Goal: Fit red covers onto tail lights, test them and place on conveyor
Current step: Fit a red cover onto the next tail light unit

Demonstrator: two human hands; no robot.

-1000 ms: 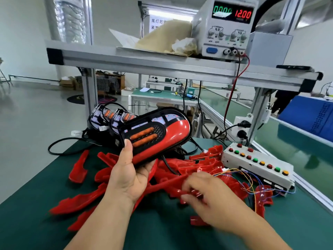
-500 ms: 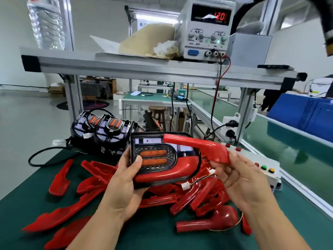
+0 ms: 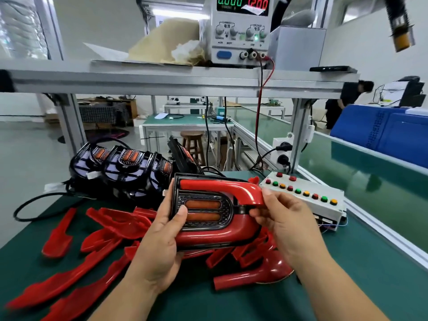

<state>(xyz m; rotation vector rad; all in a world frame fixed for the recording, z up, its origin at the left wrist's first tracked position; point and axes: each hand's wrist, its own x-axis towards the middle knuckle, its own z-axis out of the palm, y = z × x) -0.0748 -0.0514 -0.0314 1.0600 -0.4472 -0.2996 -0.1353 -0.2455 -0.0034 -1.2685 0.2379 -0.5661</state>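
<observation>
Lying crosswise, tail light [image 3: 203, 210], rounded end rightward, left hand [image 3: 159, 246] gripping its flat end, right hand [image 3: 284, 221] pinching red cover [image 3: 222, 188]

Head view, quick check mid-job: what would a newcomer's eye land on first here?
First the tail light, gripped at centre by the left hand while the right hand pinches the end of a red cover lying along its top edge. Next the heap of loose red covers strewn on the green mat beneath, and the power supply on the shelf above, its display reading 0.000 and 12.00.
</observation>
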